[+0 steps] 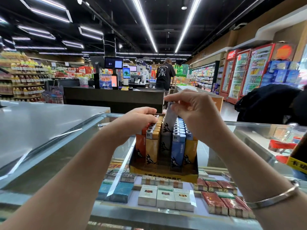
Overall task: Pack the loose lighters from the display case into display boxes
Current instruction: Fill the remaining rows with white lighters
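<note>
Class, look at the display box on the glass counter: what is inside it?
The display box holds upright lighters in rows: orange, tan, grey, blue. The right hand pinches a grey one. The left hand covers the left rows' tops; the box floor is hidden.
</note>
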The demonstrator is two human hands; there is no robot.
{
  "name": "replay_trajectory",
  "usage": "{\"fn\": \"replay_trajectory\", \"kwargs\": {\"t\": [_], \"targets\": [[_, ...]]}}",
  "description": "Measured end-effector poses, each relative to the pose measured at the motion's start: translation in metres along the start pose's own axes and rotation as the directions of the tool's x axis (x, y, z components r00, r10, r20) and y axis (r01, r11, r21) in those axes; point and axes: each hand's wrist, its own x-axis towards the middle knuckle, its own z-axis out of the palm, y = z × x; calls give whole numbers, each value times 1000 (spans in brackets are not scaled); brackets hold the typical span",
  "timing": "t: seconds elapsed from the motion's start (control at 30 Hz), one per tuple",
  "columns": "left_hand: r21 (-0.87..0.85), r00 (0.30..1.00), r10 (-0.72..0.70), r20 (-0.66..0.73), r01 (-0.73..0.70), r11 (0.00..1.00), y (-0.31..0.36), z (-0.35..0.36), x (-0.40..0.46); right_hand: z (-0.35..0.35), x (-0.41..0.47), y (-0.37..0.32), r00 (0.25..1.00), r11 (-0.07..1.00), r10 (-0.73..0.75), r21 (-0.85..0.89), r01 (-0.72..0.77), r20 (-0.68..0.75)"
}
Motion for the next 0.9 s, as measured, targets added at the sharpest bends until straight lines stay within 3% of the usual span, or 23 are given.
{"fn": "replay_trajectory", "kwargs": {"t": [0.17, 0.3, 0.63, 0.9], "targets": [[-15, 1000, -22, -10, 22, 1000, 2, 1, -1, 8, -3, 5, 1000, 990, 1, -144, 3, 27], [-7, 1000, -25, -11, 25, 1000, 2, 2, -1, 9, -3, 8, 991, 986, 29, -169, -6, 134], [-13, 998, -6, -59, 5, 1000, 1, 4, -1, 5, 1, 12, 921, 982, 182, -11, -190, 344], [-5, 998, -9, -61, 8, 1000, -1, 0, 2, -2, 2, 17, 879, 960, 280, -92, -266, 387]]}}
